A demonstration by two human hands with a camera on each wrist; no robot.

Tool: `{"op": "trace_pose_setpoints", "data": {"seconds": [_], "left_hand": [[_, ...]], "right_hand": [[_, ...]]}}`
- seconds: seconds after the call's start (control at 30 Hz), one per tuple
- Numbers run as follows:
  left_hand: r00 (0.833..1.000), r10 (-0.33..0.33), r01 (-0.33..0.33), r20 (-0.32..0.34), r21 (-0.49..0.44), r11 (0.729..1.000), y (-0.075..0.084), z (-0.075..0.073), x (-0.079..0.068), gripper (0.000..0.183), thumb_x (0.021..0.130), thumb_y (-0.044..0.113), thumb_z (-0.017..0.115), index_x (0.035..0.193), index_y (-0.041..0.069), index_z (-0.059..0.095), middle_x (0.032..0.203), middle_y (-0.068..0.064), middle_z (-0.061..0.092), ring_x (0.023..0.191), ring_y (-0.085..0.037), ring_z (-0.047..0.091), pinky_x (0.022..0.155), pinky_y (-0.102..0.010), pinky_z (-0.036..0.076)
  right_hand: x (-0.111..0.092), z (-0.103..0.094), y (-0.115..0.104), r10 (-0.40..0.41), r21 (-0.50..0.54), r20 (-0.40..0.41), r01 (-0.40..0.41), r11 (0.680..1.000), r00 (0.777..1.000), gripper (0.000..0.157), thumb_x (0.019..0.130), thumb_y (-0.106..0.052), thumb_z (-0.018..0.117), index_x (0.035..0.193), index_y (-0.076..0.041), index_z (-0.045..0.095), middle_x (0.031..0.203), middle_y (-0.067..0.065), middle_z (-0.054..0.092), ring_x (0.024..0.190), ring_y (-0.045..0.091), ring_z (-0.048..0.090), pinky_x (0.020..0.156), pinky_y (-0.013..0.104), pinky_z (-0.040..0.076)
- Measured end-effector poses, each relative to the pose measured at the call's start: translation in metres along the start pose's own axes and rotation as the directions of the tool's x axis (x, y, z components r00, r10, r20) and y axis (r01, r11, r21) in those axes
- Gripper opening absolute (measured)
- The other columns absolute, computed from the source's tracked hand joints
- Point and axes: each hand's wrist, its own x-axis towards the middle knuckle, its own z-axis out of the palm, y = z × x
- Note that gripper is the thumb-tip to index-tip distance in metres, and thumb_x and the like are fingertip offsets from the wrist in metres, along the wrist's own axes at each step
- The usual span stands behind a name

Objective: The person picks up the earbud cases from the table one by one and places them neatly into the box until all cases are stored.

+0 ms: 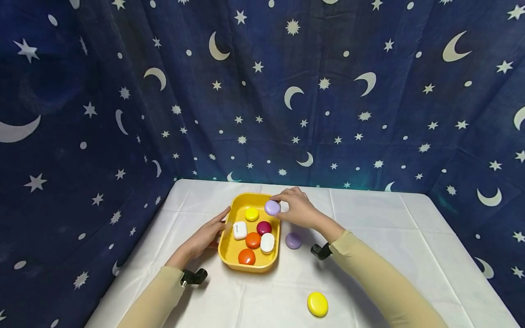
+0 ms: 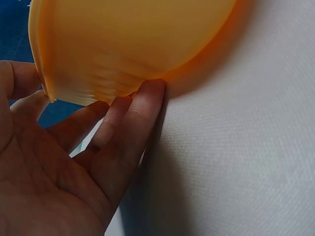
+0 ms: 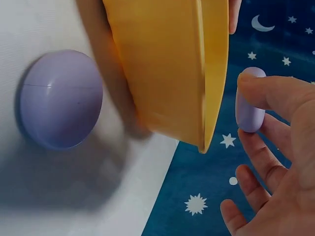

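Observation:
My right hand (image 1: pixel 301 209) pinches a smooth lilac pebble-shaped piece (image 1: pixel 272 207) between thumb and fingers. It holds the piece above the far right rim of a yellow tray (image 1: pixel 229 259). In the right wrist view, the held lilac piece (image 3: pixel 250 118) shows edge-on, apart from the tray. My left hand (image 1: pixel 204 238) touches the tray's left outer wall, its fingers (image 2: pixel 142 105) rather straight and spread. Inside the tray lie a yellow piece (image 1: pixel 252 214), a dark red one (image 1: pixel 264 228), two orange ones (image 1: pixel 253 240) and two white ones (image 1: pixel 267 243).
A second lilac piece (image 1: pixel 293 240) lies on the white-covered table (image 1: pixel 389 241), just right of the tray. Nearer the front is a yellow oval piece (image 1: pixel 317 304). Dark blue cloth (image 1: pixel 266 100) with moons and stars hangs behind and at the sides.

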Motion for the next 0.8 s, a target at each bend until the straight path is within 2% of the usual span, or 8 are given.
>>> {"op": "trace_pose_setpoints", "data": {"seconds": [0.17, 0.33, 0.63, 0.8], "left_hand": [[1.0, 0.001, -0.001, 0.009, 0.002, 1.0, -0.001, 0.0, -0.001, 0.066, 0.103, 0.025, 0.049, 0.163, 0.037, 0.026, 0.111, -0.017, 0.067, 0.095, -0.026, 0.066, 0.077, -0.039, 0.06], [1.0, 0.008, -0.008, 0.01, 0.011, 1.0, -0.001, -0.001, 0.0, 0.065, 0.103, 0.026, 0.048, 0.163, 0.037, 0.025, 0.11, -0.017, 0.067, 0.094, -0.026, 0.066, 0.077, -0.038, 0.06], [1.0, 0.006, -0.006, 0.003, -0.004, 1.0, 0.0, 0.001, -0.001, 0.065, 0.103, 0.025, 0.049, 0.163, 0.036, 0.026, 0.129, -0.019, 0.065, 0.1, -0.027, 0.068, 0.079, -0.041, 0.06], [1.0, 0.003, -0.003, -0.001, -0.007, 1.0, 0.0, 0.001, -0.001, 0.065, 0.103, 0.026, 0.049, 0.163, 0.036, 0.026, 0.127, -0.019, 0.066, 0.1, -0.026, 0.068, 0.079, -0.041, 0.06]], "right_hand": [[0.013, 0.007, -0.004, 0.019, -0.035, 0.024, -0.018, 0.999, 1.0, 0.053, 0.083, -0.03, 0.083, 0.134, -0.022, 0.07, 0.124, 0.001, 0.064, 0.121, 0.026, 0.042, 0.102, 0.048, 0.035], [0.021, 0.011, -0.004, 0.016, -0.124, 0.046, -0.011, 0.992, 0.999, 0.051, 0.083, -0.033, 0.082, 0.132, -0.021, 0.071, 0.123, 0.002, 0.066, 0.12, 0.026, 0.044, 0.101, 0.047, 0.035], [0.025, 0.015, -0.003, -0.001, -0.222, 0.063, 0.015, 0.975, 0.998, 0.052, 0.083, -0.036, 0.081, 0.132, -0.02, 0.071, 0.121, 0.002, 0.066, 0.116, 0.025, 0.045, 0.099, 0.045, 0.037], [0.023, 0.014, -0.003, 0.007, -0.205, 0.049, 0.003, 0.979, 0.999, 0.053, 0.085, -0.034, 0.08, 0.135, -0.02, 0.07, 0.122, 0.003, 0.066, 0.117, 0.026, 0.044, 0.099, 0.046, 0.036]]}}
